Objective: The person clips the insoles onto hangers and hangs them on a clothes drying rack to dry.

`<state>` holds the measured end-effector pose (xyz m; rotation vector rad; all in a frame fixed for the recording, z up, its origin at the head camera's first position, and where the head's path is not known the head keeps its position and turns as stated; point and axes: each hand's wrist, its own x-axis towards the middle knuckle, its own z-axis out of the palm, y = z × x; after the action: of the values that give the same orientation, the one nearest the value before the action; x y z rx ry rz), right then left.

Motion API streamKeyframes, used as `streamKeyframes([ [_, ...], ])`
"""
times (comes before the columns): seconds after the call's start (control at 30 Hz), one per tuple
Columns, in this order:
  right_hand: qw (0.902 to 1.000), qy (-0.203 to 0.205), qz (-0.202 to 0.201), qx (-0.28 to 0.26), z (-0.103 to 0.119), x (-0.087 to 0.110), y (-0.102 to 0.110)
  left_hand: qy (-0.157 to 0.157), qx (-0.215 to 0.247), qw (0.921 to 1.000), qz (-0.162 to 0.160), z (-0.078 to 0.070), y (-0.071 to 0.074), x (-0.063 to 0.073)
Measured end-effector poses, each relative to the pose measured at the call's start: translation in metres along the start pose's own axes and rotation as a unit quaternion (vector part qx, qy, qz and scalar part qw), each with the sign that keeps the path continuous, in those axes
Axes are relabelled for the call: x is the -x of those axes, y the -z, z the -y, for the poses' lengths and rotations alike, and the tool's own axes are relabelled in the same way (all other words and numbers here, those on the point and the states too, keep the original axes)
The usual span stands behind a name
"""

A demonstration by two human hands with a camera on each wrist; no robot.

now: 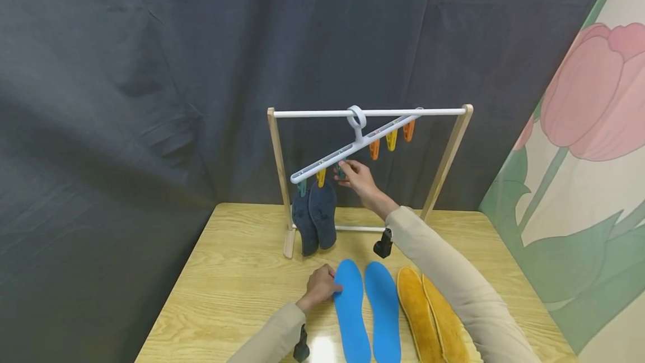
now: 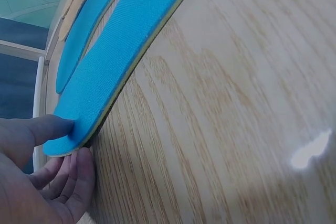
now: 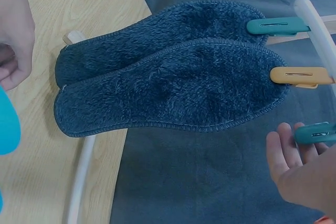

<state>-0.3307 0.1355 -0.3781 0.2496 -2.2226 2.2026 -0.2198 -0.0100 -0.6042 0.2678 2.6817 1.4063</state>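
Observation:
My left hand is at the far end of a blue insole lying on the table. In the left wrist view its thumb lies on the top face and its fingers curl under the tip, pinching it. My right hand is raised to the hanger and holds a teal clip, fingers behind it; nothing hangs from that clip. Left of it, two dark blue fuzzy insoles hang from another teal clip and a yellow clip. The white hanger tilts down to the left.
A rack with a white top bar and wooden posts carries the hanger. Orange and yellow clips hang on its right half. A second blue insole and two orange-yellow fuzzy insoles lie on the wooden table. A dark curtain stands behind.

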Motion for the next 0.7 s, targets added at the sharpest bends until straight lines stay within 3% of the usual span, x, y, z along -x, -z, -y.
streamKeyframes([
  [0.27, 0.9997, 0.001, 0.024, -0.007, 0.0, 0.0, 0.002, 0.0, -0.011, 0.9999, 0.002, 0.001, 0.003, -0.001],
  [0.53, 0.9998, 0.005, 0.018, -0.001, 0.0, 0.001, 0.002, -0.018, 0.021, 0.9994, 0.021, 0.003, 0.009, 0.0],
  [0.7, 0.9998, 0.001, 0.013, -0.014, 0.0, 0.001, 0.002, -0.016, 0.038, 0.999, 0.015, 0.002, 0.011, -0.001],
])
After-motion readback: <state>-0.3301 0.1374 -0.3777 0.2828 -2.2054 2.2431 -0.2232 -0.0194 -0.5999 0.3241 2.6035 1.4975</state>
